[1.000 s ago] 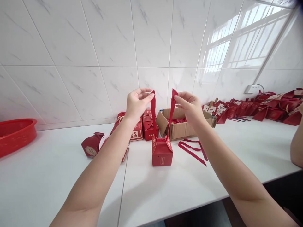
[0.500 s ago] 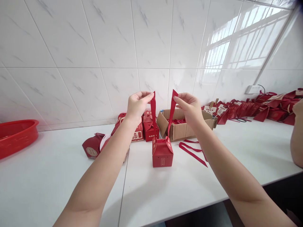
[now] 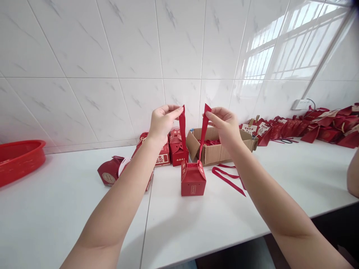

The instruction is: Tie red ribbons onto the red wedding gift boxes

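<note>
A small red gift box [image 3: 193, 185] stands upright on the white table, its top flaps leaning inward. From its top a red ribbon [image 3: 204, 132] rises in two lengths. My left hand [image 3: 164, 121] pinches one ribbon end between thumb and fingertips, well above the box. Level with it, my right hand [image 3: 223, 123] pinches the other end, and both lengths look taut. The lower fingers of each hand are partly hidden from view.
Behind stands an open cardboard box [image 3: 215, 155] with red ribbon inside. Loose red ribbon [image 3: 228, 179] lies right of the gift box. More red boxes [image 3: 178, 149] stand behind left. A red basin [image 3: 22, 160] is far left; finished-looking red boxes [image 3: 280, 130] line the right wall.
Both hands keep their pinch on the ribbon ends, nearly still. The whole view has shifted slightly, and the other person's arm at the right edge has moved lower.
</note>
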`<state>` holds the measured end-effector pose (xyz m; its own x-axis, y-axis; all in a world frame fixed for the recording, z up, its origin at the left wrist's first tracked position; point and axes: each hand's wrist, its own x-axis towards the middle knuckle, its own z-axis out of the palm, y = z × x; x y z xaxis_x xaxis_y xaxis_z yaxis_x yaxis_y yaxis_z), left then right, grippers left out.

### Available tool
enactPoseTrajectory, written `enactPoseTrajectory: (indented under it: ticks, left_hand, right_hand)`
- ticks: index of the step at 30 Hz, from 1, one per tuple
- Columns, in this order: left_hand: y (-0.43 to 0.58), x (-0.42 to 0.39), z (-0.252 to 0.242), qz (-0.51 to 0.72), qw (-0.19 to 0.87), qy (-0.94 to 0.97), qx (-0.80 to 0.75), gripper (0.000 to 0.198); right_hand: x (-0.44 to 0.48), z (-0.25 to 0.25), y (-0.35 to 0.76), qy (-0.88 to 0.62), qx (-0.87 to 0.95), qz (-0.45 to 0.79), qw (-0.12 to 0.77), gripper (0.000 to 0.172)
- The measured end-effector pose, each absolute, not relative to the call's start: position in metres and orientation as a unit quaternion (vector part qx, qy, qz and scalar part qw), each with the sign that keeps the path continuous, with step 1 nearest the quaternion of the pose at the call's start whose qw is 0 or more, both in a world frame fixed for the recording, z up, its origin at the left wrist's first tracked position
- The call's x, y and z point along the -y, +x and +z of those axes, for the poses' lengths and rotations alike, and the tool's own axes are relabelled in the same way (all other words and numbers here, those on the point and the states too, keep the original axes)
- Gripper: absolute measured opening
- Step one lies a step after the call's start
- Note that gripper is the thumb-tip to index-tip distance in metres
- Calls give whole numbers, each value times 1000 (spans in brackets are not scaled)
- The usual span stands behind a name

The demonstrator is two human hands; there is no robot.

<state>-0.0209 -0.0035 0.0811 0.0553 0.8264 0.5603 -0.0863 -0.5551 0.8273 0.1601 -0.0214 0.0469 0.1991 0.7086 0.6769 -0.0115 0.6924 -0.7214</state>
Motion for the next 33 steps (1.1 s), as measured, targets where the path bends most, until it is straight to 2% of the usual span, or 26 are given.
enactPoseTrajectory:
  ticks: [18,27,33]
  left_hand:
    - [-18,5,84,613,331,646,-313,15]
    - [-17,0,87,537,352,716,-275,25]
    - [-15,-2,87,497,308,758,-289,23]
  right_hand:
    - [21,51,157,-273,593,304,694,20]
    - [16,60,149,-311,659,312,610,16]
    - [13,55,151,-255,695,398,541,22]
